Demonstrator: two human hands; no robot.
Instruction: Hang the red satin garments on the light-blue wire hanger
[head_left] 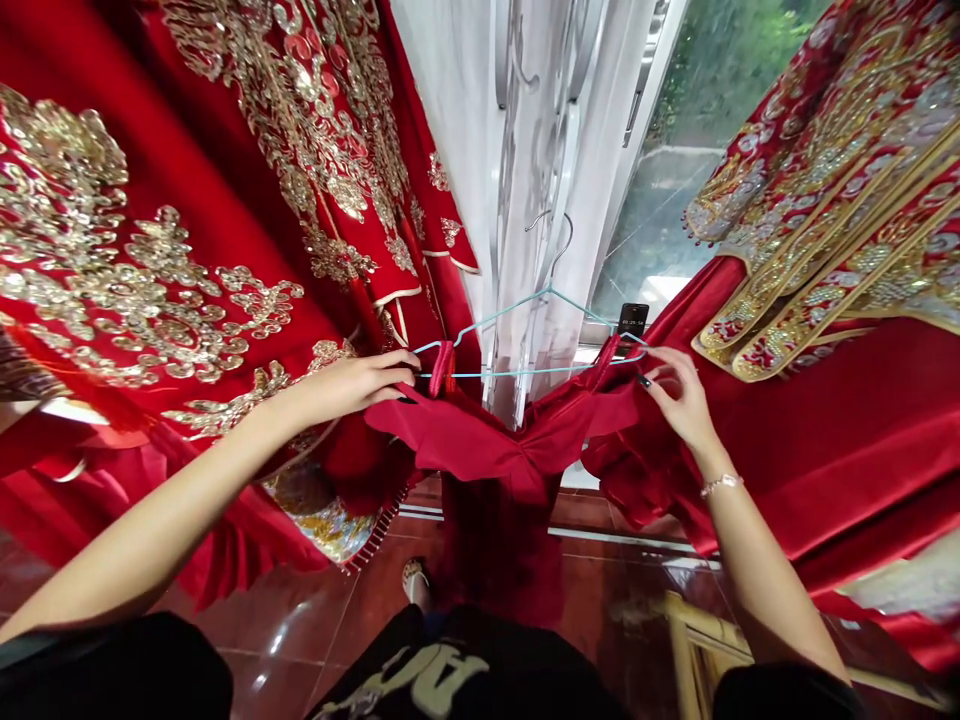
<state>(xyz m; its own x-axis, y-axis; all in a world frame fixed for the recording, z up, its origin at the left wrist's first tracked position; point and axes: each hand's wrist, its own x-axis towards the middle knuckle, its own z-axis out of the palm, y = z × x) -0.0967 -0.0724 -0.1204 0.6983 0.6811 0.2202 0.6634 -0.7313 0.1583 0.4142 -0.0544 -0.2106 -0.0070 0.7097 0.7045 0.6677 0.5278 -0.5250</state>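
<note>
A red satin off-shoulder dress hangs in the middle of the view, its narrow straps looped over a light blue wire hanger. My left hand grips the hanger's left end, fingers just beside the near strap. My right hand pinches the hanger's right end above the dress's ruffled neckline. The dress's lower part drops toward the floor and partly hides my legs.
Red robes with gold sequin embroidery hang on the left, and another on the right. Behind the hanger are a white curtain and a window. Below are a glossy brown tile floor and a bamboo chair frame.
</note>
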